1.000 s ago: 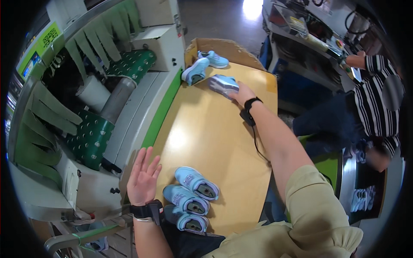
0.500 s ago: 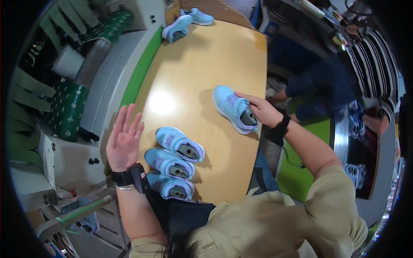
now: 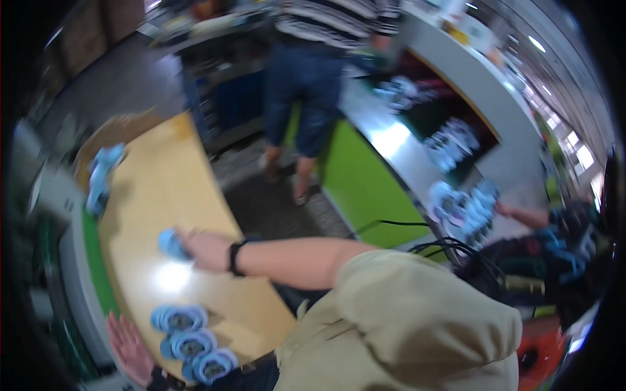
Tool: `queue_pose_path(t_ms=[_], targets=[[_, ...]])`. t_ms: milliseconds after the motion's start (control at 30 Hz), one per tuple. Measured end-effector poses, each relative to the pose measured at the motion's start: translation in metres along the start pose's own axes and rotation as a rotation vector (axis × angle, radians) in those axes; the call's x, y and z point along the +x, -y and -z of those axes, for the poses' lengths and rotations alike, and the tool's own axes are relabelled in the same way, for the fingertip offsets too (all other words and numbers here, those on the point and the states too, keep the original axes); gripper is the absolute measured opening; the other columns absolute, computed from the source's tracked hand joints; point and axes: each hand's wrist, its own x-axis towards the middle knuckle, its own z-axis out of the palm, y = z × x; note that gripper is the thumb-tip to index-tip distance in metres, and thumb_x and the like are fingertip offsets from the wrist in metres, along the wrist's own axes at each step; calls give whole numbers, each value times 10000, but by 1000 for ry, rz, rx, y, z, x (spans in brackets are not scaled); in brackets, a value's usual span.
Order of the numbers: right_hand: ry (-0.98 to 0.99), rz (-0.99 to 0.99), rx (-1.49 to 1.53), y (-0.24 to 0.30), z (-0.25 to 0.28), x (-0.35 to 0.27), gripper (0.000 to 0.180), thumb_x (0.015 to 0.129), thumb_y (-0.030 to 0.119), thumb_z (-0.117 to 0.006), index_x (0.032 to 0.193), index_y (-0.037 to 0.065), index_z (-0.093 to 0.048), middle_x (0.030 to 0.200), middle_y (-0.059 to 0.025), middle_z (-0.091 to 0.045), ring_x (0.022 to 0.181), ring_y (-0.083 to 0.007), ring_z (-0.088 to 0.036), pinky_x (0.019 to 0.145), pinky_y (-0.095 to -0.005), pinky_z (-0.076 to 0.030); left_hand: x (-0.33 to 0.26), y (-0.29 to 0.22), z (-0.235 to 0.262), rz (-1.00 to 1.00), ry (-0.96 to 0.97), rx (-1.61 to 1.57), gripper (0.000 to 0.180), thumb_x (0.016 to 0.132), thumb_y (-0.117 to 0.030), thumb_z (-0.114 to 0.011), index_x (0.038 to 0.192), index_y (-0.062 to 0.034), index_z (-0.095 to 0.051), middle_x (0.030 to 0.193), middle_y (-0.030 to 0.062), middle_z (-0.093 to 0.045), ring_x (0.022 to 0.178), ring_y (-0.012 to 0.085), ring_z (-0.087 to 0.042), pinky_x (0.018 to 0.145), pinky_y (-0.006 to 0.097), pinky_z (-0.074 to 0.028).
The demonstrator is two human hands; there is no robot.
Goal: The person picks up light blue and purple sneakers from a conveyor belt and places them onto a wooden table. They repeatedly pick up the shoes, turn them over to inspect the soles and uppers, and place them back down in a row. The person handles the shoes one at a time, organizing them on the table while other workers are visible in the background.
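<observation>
The wooden bench [image 3: 156, 163] runs from its cardboard-backed far end down to the wearer's body, blurred by head motion. The right arm [image 3: 293, 260] reaches in over its right edge, nearly straight, the bare forearm lying level across the view. The right hand [image 3: 207, 251] hangs over the middle of the bench with its fingers pinching a light blue shoe [image 3: 171, 244], though blur hides how each finger sits. The left hand [image 3: 132, 350] is raised at the left edge, near the near left corner, palm showing and fingers spread. The pinched shoe is just past the right fingertips, well beyond the left hand; a row of three blue shoes [image 3: 190, 345] lies beside that left hand, toward the near edge. Two more shoes [image 3: 98, 189] stand at the far left corner. Compared with half a second ago, the view has swung rightward, the pinched shoe has moved inward from beside the right edge, and the row remains in place.
</observation>
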Motion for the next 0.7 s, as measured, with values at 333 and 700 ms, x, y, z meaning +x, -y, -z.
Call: queue_pose_path(t_ms=[333,700], targets=[[-145,44,-69,-18,3,-66,695,738,74,-685,1342,133,-346,976,-218,-595,847,-418,-617,710,-513,-478,14,41,-54,-9,-43,245,526,1024,-307,-365,1476,-42,-333,1586,170,-205,1467,362,-164,1218,498,-83],[-136,41,-62,-17,3,-75,706,734,89,-707,1340,118,-346,984,-197,-598,892,-399,-616,748,-495,-478,3,40,-49,-2,-115,348,580,993,-336,-444,1445,16,-354,1547,187,-292,1442,362,-245,1198,498,-158]])
